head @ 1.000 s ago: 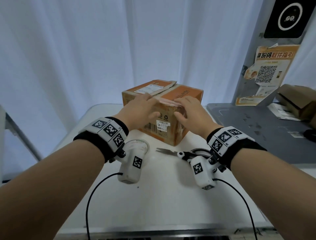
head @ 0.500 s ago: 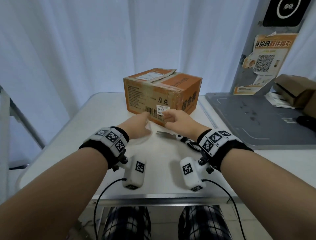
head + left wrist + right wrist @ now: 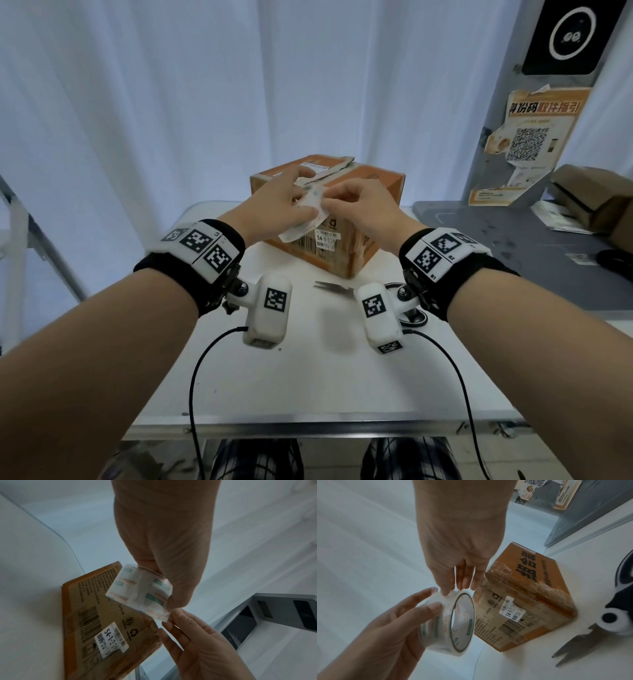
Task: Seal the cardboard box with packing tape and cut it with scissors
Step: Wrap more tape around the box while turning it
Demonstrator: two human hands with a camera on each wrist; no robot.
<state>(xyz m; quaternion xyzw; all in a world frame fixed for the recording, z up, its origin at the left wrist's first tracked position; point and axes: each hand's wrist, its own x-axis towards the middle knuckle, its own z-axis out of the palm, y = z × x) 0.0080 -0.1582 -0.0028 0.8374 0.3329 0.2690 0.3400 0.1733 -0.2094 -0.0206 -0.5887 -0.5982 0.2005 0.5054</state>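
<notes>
Clear printed tape roll (image 3: 447, 623) sits gripped in the left hand (image 3: 274, 205), raised just in front of the cardboard box (image 3: 363, 219). Right hand (image 3: 359, 205) fingertips (image 3: 445, 592) pick at its rim, apparently seeking the loose end. Scissors (image 3: 337, 289) lie on the table (image 3: 325, 377), nearer the right hand.

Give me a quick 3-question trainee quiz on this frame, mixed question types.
1. True or false: the scissors are held in the right hand.
2. Which hand holds the tape roll? A) left hand B) right hand C) neither
3. Fill in: the cardboard box stands on the white ____.

Key:
1. False; they lie on the table, blades apart.
2. A; the right hand's fingertips pick at the roll's edge.
3. table
</notes>
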